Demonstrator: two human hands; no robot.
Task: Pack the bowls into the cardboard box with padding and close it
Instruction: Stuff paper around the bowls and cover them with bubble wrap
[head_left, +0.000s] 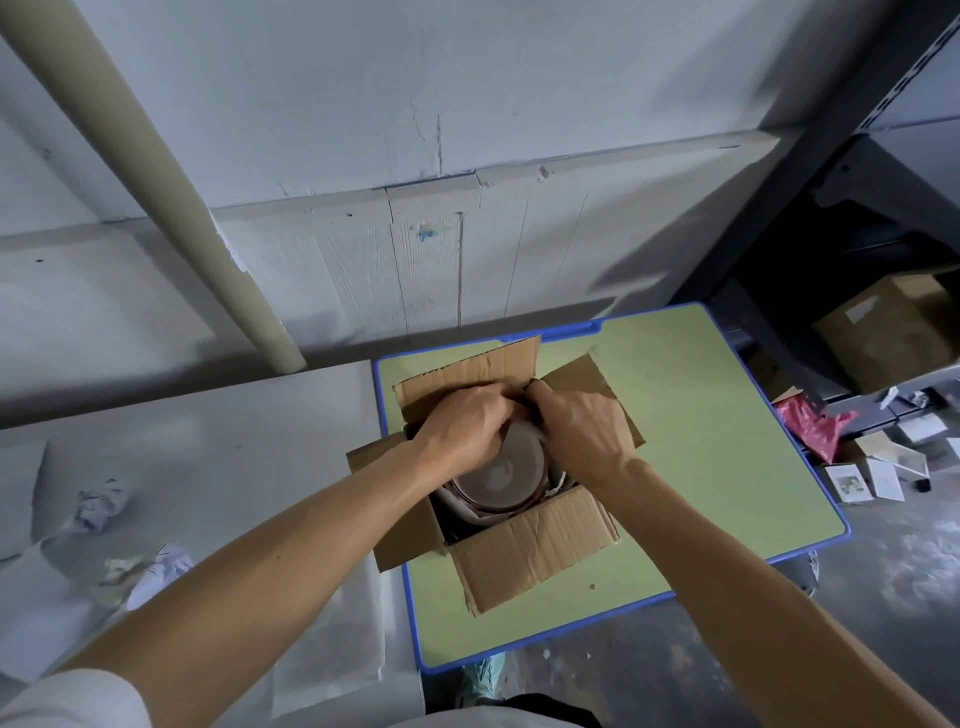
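An open cardboard box (524, 551) stands on a small green table with a blue rim (701, 415), all its flaps folded outward. Inside it lies a stack of bowls (501, 480), the top one pale grey-brown with its base facing up, and pale padding shows around them. My left hand (462, 421) and my right hand (582, 426) reach into the far side of the box, fingers curled down over the far edge of the bowls. What the fingertips hold is hidden; it looks like padding tucked at the far wall.
A grey bench (182, 467) at the left carries crumpled paper balls (101, 504) and flat sheets. A beige pipe (171, 192) slants down the wall. At the right are a dark shelf with another cardboard box (893, 332), a red bag (810, 421) and scattered papers on the floor.
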